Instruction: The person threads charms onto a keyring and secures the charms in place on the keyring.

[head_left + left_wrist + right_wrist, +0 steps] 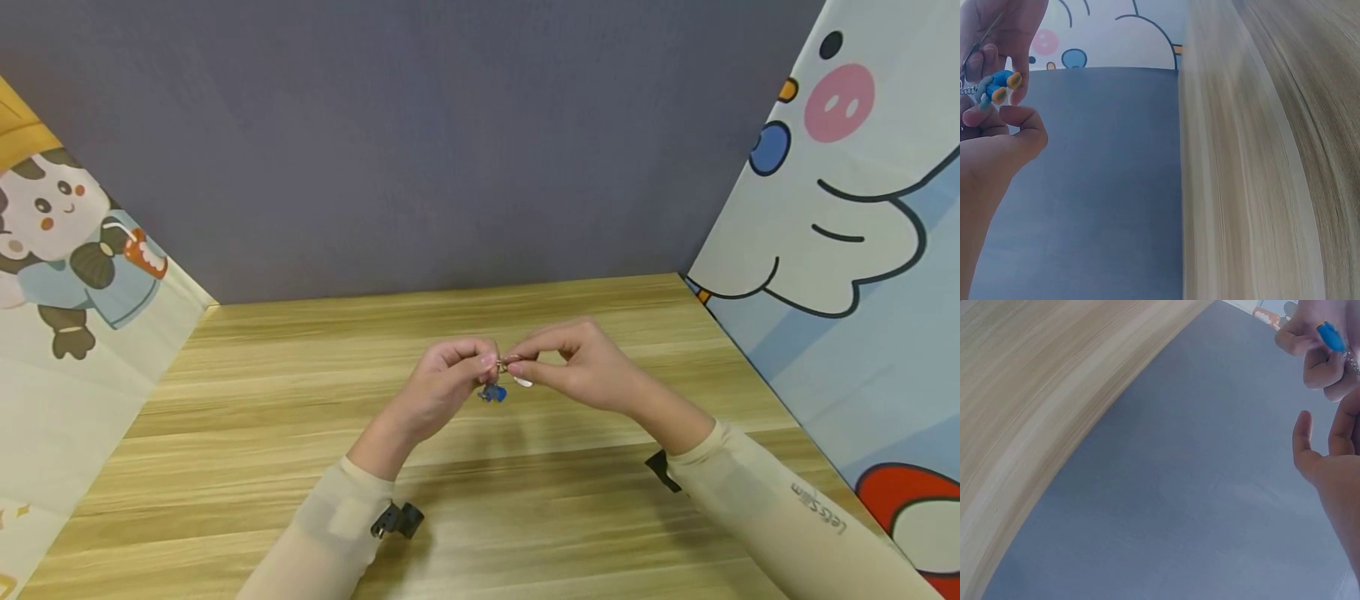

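Note:
Above the wooden table, both hands hold a small keychain between them. Its charm, a little blue figure (493,392) with orange feet, hangs just below the left hand's fingers; in the left wrist view the blue figure (999,84) dangles from a short metal chain (968,90). My left hand (447,383) pinches the chain's upper end between thumb and curled fingers. From the right, my right hand (581,367) pinches a thin metal ring-like part between thumb and forefinger. A small pale piece (523,382) shows under its fingertips; its kind cannot be told.
The wood-grain table (262,467) lies below the hands. A grey panel (450,150) rises behind it, with cartoon-printed walls at the left (67,367) and right (795,250). Black wrist straps (397,520) are on the sleeves.

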`<state>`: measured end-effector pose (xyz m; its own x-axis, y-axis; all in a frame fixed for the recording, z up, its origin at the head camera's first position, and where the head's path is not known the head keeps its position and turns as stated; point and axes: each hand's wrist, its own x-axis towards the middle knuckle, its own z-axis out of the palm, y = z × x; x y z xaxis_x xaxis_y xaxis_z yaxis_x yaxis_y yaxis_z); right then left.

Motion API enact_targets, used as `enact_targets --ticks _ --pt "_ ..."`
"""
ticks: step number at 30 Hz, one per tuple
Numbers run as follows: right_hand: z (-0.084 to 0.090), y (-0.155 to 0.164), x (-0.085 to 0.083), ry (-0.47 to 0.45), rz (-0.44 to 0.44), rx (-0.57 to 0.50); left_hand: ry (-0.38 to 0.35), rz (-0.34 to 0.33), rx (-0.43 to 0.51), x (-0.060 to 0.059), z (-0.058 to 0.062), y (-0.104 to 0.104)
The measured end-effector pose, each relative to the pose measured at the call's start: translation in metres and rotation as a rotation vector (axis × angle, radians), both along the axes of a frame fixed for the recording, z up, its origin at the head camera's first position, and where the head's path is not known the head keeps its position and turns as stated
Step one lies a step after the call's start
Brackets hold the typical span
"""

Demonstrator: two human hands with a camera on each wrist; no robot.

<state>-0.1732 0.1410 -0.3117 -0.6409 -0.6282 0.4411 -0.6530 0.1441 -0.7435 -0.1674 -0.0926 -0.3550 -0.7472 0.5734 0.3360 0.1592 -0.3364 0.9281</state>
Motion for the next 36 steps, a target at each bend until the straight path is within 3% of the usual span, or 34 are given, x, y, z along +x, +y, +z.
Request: enact_targets --ticks 7,16,27,36 --pt "0.001 0.002 0.000 -0.010 0.003 0.026 0.017 -0.015 0.003 0.000 -0.002 -0.001" --pt "0.005 0.006 0.002 -0.128 -0.011 0.064 0.058 0.019 -0.048 0.001 0.000 0.000" --pt "0.005 0.009 0.002 -0.025 -0.015 0.099 0.127 0.066 -0.110 0.004 0.000 0.000" --pt "0.003 0.011 0.002 -0.021 0.003 0.041 0.146 0.064 -0.065 0.005 0.001 0.003"
